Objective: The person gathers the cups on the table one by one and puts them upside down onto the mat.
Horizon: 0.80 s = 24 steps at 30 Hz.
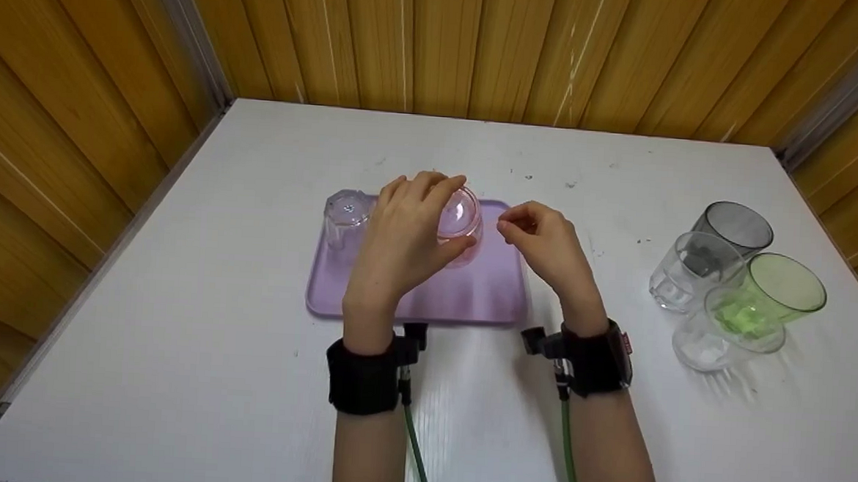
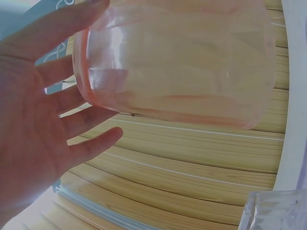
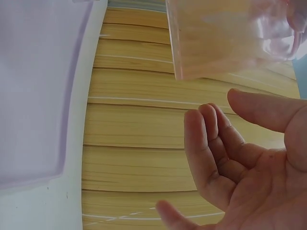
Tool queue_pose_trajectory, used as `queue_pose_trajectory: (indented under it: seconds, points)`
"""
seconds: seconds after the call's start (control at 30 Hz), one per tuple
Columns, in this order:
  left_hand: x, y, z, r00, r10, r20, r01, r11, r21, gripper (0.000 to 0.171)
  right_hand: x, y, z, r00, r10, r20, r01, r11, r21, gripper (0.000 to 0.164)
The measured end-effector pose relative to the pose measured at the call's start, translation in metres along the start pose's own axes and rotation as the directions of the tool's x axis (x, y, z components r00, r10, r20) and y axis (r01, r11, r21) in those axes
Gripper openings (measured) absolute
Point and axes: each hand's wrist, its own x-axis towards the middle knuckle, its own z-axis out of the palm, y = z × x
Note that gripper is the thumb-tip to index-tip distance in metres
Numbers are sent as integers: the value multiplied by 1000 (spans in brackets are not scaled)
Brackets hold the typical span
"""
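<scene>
My left hand [image 1: 403, 243] holds a pink glass [image 1: 461, 217] by its base end, thumb on one side and fingers on the other. The glass is upside down, base up, over the purple tray [image 1: 470, 302]. In the left wrist view the pink glass [image 2: 177, 62] fills the top, its wall see-through. A clear faceted glass [image 1: 346, 218] stands inverted at the tray's left end, left of that hand. My right hand [image 1: 546, 243] hovers by the tray's right edge, fingers loosely bent, holding nothing. The right wrist view shows it apart from the pink glass [image 3: 220, 43].
At the right of the white table [image 1: 174, 345] several upright glasses stand close together: a grey glass [image 1: 742, 224], a green glass [image 1: 790, 286] and clear ones, such as a clear tumbler [image 1: 673, 283]. Wood-patterned walls [image 1: 439, 43] border the table's back and sides.
</scene>
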Motion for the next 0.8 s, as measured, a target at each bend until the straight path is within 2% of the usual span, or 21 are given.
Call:
queue_pose_trajectory:
  seconds: [0.47,0.8]
  points:
    - [1,-6,6,999,-27,40,28,999,-19,61,0,7,-12,1000,20,-23,-20,1000,-1,25]
    - [3,-13,11,991,-84,106,87,996,-25,62,0,13,-21,998,36,-43,-37,999,-27,26]
